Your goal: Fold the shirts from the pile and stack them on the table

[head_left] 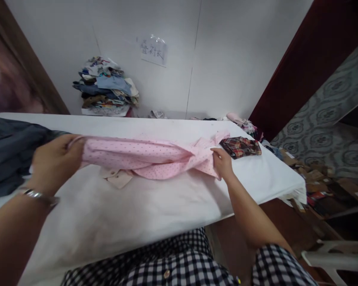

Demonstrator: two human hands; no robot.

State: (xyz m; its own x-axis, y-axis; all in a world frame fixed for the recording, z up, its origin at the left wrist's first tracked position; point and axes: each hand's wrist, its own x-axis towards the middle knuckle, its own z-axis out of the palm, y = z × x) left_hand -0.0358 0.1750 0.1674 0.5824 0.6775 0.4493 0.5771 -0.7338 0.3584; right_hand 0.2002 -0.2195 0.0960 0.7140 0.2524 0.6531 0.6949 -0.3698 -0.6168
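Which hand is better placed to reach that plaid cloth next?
The right hand, probably: it pinches the pink shirt just beside the plaid cloth. The left hand holds the shirt's far end, by the dark garment.

The fingers (74, 143) of the left hand (55, 163) are buried in the bunched end of the pink dotted cotton shirt (143, 157), so their grip cannot be read. The dark grey garment (8, 155) is cut off by the left edge, and the writing on the white paper wall sign (154, 51) is too blurred to read.

Two hands (55, 161), one pink shirt (143, 157).
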